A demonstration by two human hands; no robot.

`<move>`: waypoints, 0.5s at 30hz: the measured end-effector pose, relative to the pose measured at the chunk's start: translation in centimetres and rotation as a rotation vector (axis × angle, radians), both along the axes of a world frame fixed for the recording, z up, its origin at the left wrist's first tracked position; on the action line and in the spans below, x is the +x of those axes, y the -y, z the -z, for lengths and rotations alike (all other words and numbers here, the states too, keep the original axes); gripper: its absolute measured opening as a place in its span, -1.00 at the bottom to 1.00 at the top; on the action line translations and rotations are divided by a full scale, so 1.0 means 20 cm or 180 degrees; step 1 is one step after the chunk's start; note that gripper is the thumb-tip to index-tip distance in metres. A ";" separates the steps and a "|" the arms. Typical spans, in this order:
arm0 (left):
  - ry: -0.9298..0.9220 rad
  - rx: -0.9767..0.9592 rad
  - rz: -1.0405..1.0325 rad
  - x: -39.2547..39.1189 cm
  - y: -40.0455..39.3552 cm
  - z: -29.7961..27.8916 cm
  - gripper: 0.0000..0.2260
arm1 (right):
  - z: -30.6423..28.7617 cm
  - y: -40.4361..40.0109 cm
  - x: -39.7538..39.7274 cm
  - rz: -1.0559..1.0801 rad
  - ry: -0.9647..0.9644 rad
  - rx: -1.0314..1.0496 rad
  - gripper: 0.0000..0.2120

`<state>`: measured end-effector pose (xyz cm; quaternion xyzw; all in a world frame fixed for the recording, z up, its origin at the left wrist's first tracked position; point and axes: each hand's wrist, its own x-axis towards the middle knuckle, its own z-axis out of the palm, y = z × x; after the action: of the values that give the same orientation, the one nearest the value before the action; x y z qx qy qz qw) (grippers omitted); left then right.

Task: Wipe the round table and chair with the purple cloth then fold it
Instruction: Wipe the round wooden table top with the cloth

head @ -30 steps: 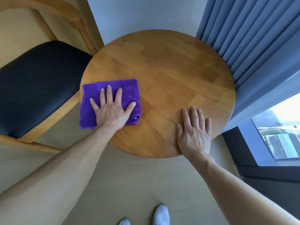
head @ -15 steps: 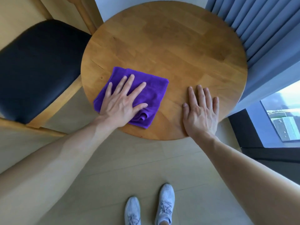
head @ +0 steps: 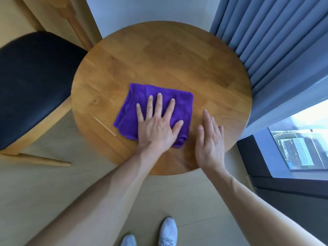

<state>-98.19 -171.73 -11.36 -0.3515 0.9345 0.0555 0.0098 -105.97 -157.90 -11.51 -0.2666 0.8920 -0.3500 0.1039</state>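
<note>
The purple cloth (head: 138, 103) lies folded on the round wooden table (head: 177, 55), near its front middle. My left hand (head: 158, 125) presses flat on the cloth with fingers spread, covering its near right part. My right hand (head: 209, 141) is just right of the cloth near the table's front edge, tilted on its side with fingers together and nothing in it. The chair (head: 32, 82), with a black padded seat and a light wooden frame, stands to the left of the table.
Blue curtains (head: 276, 41) hang close behind the table's right side. A window (head: 301, 144) with a dark sill is at the right. A white wall is behind the table. My shoes (head: 166, 231) stand on the pale wooden floor below.
My left hand has slid the cloth from the table's left edge rightward to the front middle. My right hand has lifted from lying flat and now tilts on its side.
</note>
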 end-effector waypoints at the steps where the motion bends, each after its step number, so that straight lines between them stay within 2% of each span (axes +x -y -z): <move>1: -0.0039 0.0048 0.0295 0.01 -0.08 0.00 -0.34 | -0.01 0.01 0.00 0.0014 0.0079 -0.0075 -0.47; 4: -0.0403 0.0549 0.1088 0.09 -0.13 -0.05 -0.41 | -0.05 0.04 0.00 0.0340 0.0120 -0.0129 -0.47; 6: -0.1019 0.0864 0.0914 0.16 0.02 -0.09 -0.51 | -0.09 0.08 0.02 0.0424 -0.0324 0.0285 -0.44; 8: -0.1341 0.0571 0.0363 0.25 0.24 -0.08 -0.60 | -0.12 0.16 0.06 0.0036 -0.0863 0.0635 -0.39; 11: -0.0816 0.0390 -0.0067 0.36 0.48 -0.04 -0.61 | -0.11 0.32 0.15 -0.0843 -0.0999 0.1095 -0.33; 15: -0.0471 0.0483 -0.0199 0.41 0.53 0.01 -0.56 | -0.03 0.37 0.20 -0.0919 -0.1017 0.1473 -0.28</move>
<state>-90.03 -182.23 -11.58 -0.3737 0.9144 0.1521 -0.0344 -101.88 -165.27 -10.97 -0.4114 0.9059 -0.0730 0.0689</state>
